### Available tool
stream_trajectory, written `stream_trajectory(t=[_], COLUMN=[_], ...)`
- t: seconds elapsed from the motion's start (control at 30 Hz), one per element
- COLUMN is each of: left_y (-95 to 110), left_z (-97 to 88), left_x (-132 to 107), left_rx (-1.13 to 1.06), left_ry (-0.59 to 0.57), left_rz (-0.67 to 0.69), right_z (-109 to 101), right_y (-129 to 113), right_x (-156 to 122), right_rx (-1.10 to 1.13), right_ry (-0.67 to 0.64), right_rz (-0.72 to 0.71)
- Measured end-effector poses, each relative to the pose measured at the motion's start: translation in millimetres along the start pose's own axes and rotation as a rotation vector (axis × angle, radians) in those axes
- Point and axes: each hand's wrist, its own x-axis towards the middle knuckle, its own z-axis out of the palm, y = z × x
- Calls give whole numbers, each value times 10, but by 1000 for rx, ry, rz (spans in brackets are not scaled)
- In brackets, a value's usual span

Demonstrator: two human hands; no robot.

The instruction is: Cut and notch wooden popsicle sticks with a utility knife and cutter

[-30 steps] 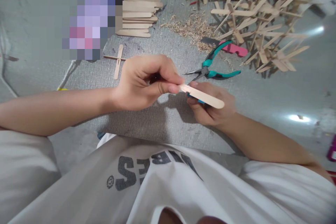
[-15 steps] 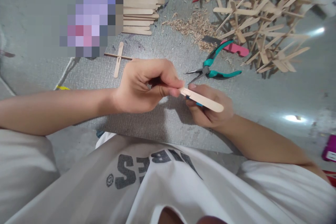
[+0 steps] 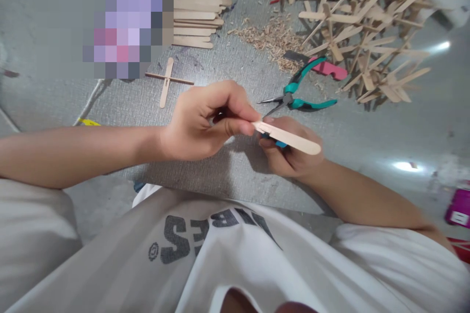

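Observation:
My left hand [image 3: 215,120] pinches one end of a flat wooden craft stick [image 3: 293,139] between thumb and fingertips. A cut slit shows in the stick near that end, and its rounded free end points to the lower right. Beneath the stick, my right hand [image 3: 293,149] is closed round a small blue tool [image 3: 281,144], mostly hidden by the fingers and the stick. Just beyond my hands lie needle-nose pliers [image 3: 288,99] with teal handles, their jaws apart. A cross of two craft sticks [image 3: 167,83] rests on the table, beyond my left hand.
Several loose craft sticks [image 3: 198,15] lie at the back. Wood shavings [image 3: 271,36] are heaped beside a pink-handled tool [image 3: 332,68]. A large pile of crossed sticks [image 3: 367,24] covers the back right. A white cable [image 3: 88,102] runs at the left.
The craft stick has shifted slightly to the right across my right hand, and more of the blue tool shows. My left hand has moved a little to the right with the stick.

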Motion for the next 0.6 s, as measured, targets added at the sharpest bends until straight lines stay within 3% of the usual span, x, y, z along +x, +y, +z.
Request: stream_trajectory(t=[0.13, 0.27, 0.43, 0.53, 0.6], left_y=[110, 149, 100, 70, 48], left_z=[7, -17, -82, -71, -31], left_x=[27, 92, 192, 174, 120], left_rx=[62, 166, 66, -59, -178], left_ry=[23, 48, 134, 87, 1], left_rz=[-182, -356, -488, -539, -498], right_z=[-67, -131, -79, -48, -43], right_y=[78, 140, 230, 251, 242], right_x=[34, 45, 86, 153, 200], right_rx=[-7, -98, 32, 24, 23], right_ry=[-39, -104, 55, 88, 82], right_rz=[-4, 79, 98, 67, 32])
